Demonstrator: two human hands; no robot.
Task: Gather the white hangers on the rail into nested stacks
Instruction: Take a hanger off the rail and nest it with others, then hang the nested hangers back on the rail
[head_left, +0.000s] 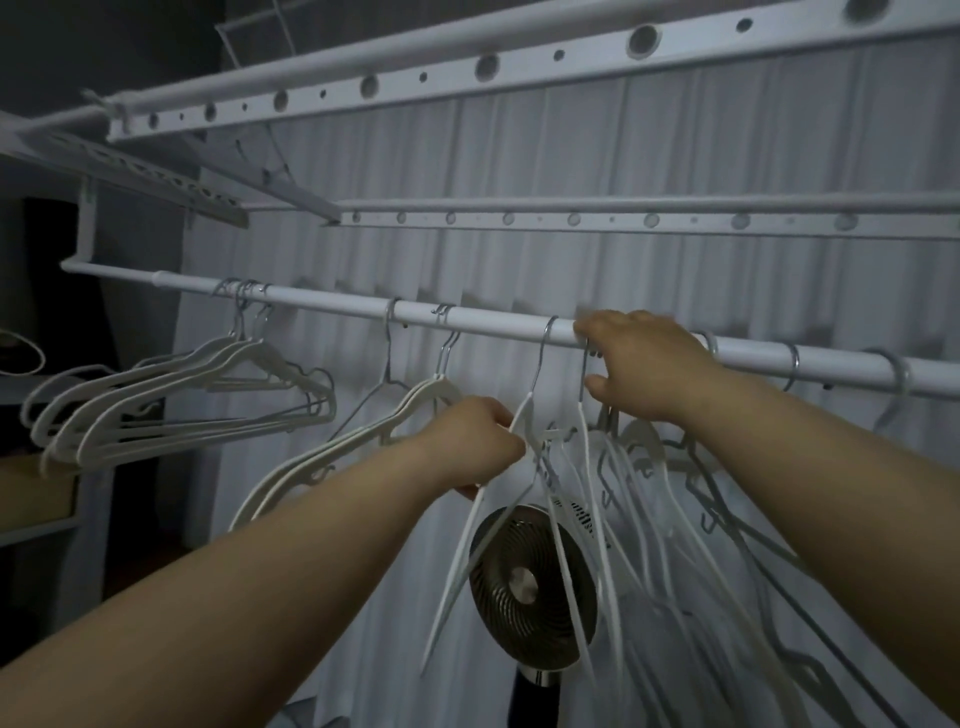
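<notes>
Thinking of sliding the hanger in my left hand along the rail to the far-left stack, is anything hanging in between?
Yes. Between the held hanger and that stack, the rail carries a small nested group of white hangers and one thin wire hanger.

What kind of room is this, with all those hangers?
Probably a home laundry-drying corner: white hangers hang on a rail, perforated drying poles run overhead, and a fan stands below.
</notes>
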